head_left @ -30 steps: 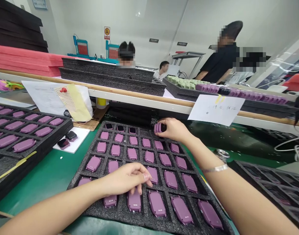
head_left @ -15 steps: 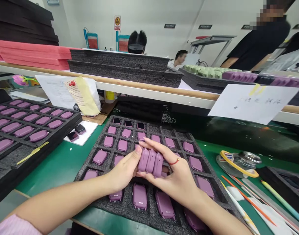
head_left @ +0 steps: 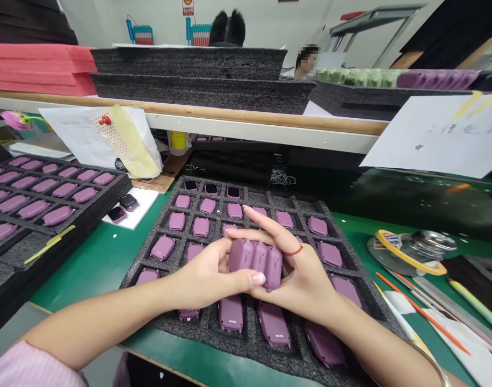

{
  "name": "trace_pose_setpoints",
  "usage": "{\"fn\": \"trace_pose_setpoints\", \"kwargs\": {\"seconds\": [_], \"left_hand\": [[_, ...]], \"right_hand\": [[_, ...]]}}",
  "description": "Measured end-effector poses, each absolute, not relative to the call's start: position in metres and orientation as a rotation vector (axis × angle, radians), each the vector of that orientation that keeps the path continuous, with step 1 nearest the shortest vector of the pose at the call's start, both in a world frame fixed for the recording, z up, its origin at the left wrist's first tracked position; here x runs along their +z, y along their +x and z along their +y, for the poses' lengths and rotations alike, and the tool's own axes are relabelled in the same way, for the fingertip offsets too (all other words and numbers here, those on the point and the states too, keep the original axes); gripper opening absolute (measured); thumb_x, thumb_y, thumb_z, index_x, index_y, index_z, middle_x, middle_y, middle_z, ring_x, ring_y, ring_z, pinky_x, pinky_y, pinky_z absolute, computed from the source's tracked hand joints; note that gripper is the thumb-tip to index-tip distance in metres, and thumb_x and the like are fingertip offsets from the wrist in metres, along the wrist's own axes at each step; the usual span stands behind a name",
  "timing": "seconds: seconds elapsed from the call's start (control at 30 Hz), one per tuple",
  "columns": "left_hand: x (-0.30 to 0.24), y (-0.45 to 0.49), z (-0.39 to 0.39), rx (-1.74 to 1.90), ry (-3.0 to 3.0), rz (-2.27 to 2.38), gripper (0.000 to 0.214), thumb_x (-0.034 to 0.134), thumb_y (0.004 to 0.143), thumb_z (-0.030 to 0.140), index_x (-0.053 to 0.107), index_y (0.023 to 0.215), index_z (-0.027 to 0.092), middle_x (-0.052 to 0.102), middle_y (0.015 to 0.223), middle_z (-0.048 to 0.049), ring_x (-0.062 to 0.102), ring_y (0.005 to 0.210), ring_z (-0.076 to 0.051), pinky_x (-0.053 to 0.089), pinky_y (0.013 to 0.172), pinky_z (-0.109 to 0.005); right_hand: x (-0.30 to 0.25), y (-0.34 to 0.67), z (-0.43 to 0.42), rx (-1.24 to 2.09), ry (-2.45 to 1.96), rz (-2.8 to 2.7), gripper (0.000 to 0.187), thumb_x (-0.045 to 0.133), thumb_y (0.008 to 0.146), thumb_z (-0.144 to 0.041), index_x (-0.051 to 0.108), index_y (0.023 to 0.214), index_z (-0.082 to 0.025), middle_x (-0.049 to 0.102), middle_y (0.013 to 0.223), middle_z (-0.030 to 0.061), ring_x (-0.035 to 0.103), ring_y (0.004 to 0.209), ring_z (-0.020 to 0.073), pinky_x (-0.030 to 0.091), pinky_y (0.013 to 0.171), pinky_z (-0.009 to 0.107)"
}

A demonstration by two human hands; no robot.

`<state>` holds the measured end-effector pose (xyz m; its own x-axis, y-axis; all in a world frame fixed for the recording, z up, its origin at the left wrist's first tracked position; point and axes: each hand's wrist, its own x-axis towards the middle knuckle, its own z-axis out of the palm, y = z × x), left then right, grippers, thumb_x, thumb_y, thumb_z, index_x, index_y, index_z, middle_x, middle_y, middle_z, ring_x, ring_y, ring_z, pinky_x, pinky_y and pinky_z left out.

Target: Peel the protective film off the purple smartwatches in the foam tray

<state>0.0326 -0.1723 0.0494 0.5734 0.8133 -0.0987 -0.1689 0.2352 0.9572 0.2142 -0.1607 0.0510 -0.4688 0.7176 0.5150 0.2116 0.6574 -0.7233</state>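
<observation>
Three purple watch cases are stacked side by side between my hands, above a grey foam tray. My left hand closes on them from the left, its thumb lying across their lower front. From the right, my right hand grips the stack, with its index finger stretched up past the top. Many compartments of the tray hold a purple case, such as the purple watch case near the front edge. Three units with dark screens up, including the dark-screened watch, lie in the back row. My hands hide some middle compartments.
A second foam tray of purple cases lies left. Two watches rest on white paper beside it. At right are a glass bottle, an orange stick and other tools. A shelf with foam stacks crosses behind; people are beyond it.
My left thumb has moved from the top of the stack down across its front. The cases have turned slightly, and my right index finger has lifted off them. The camera view has tilted down.
</observation>
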Motion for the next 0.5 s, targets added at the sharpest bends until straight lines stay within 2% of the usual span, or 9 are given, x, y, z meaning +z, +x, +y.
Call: {"fn": "trace_pose_setpoints", "kwargs": {"seconds": [0.1, 0.27, 0.4, 0.5], "left_hand": [[0.0503, 0.033, -0.1753, 0.746, 1.128, 0.651, 0.046, 0.082, 0.075, 0.028, 0.06, 0.114, 0.018, 0.07, 0.118, -0.0099, 0.067, 0.112, -0.024, 0.053, 0.096, -0.037], [0.0525, 0.0346, -0.1764, 0.712, 1.173, 0.665, 0.047, 0.087, 0.069, 0.027, 0.066, 0.111, 0.022, 0.072, 0.107, -0.0047, 0.068, 0.106, -0.023, 0.054, 0.092, -0.034], [0.0517, 0.0349, -0.1747, 0.729, 1.208, 0.652, 0.045, 0.085, 0.072, 0.03, 0.066, 0.111, 0.021, 0.072, 0.107, -0.005, 0.068, 0.106, -0.023, 0.051, 0.097, -0.038], [0.0524, 0.0357, -0.1738, 0.779, 1.234, 0.697, 0.056, 0.087, 0.068, 0.028, 0.062, 0.118, 0.022, 0.07, 0.114, -0.0059, 0.064, 0.115, -0.026, 0.047, 0.103, -0.04]], "right_hand": [[0.0505, 0.2151, -0.1601, 0.827, -0.702, -1.98, 0.094, 0.085, 0.071, -0.024, 0.036, 0.151, -0.032, 0.071, 0.129, 0.0047, 0.071, 0.111, 0.0232, 0.06, 0.092, 0.034], [0.0507, 0.2139, -0.1626, 0.955, -0.745, -1.892, 0.094, 0.085, 0.072, -0.027, 0.035, 0.151, -0.028, 0.071, 0.128, 0.009, 0.071, 0.111, 0.027, 0.06, 0.095, 0.041], [0.0496, 0.2138, -0.1614, 0.92, -0.773, -1.92, 0.099, 0.087, 0.07, -0.033, 0.033, 0.153, -0.027, 0.072, 0.125, 0.0088, 0.069, 0.115, 0.0297, 0.055, 0.103, 0.047], [0.0448, 0.2122, -0.158, 0.864, -0.76, -1.966, 0.101, 0.087, 0.07, -0.032, 0.031, 0.154, -0.026, 0.073, 0.124, 0.0075, 0.065, 0.122, 0.0284, 0.051, 0.108, 0.046]]}}
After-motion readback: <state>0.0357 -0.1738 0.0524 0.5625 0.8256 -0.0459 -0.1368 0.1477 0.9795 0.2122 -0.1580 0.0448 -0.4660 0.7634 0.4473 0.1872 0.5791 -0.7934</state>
